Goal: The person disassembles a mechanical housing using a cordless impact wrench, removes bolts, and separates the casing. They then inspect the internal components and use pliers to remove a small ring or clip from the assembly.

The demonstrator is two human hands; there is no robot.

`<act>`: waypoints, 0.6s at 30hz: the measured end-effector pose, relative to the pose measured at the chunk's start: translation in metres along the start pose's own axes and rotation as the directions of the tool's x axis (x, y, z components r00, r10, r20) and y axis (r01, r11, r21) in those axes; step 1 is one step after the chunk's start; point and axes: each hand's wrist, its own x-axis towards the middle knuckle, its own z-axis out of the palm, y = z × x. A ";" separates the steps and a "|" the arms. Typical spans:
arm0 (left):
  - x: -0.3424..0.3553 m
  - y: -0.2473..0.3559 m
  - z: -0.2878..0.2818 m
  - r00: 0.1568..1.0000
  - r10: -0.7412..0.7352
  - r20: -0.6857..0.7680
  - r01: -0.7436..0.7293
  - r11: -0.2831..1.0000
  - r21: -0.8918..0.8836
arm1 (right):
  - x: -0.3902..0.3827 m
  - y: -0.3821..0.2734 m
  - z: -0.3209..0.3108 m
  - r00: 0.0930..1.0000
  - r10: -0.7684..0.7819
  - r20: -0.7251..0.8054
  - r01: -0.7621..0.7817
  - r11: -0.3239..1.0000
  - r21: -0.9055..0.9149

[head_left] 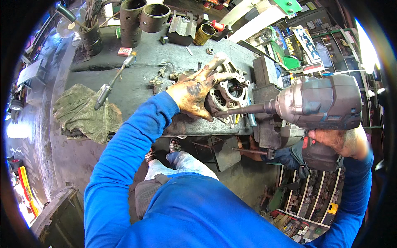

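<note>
My left hand (193,93), smeared with dark grease, grips a round metal housing (215,99) on the workbench. Its fingers spread wide over the top and its thumb lies along the lower side. A dark shaft (238,87) sticks out of the housing, which has openings and lugs. In my right hand (341,142) is the handle of a cordless impact wrench (322,101), held level at the right. The wrench's long extension (250,109) reaches left, its tip at the housing's lower edge beside my left thumb. Whether the tip sits on a bolt is hidden.
Small metal parts (159,80) lie left of the housing on the workbench (140,53). A bench vise (266,89) stands right of it. At the left are a crumpled cloth (84,111) and a dark-handled tool (103,97). Metal cylinders (131,25) stand at the back.
</note>
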 end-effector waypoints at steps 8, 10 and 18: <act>-0.001 0.009 0.000 0.985 0.021 -0.170 -0.014 0.999 0.043 | -0.003 -0.003 0.008 0.969 0.247 -0.004 -0.236 0.933 0.270; -0.002 0.013 0.000 0.976 0.030 -0.214 -0.017 0.998 0.065 | -0.008 0.003 0.016 0.968 0.242 -0.068 -0.203 0.913 0.353; -0.017 0.038 0.013 0.911 0.055 -0.409 -0.014 0.995 0.103 | -0.036 -0.010 0.046 0.915 0.402 0.004 -0.305 0.688 0.658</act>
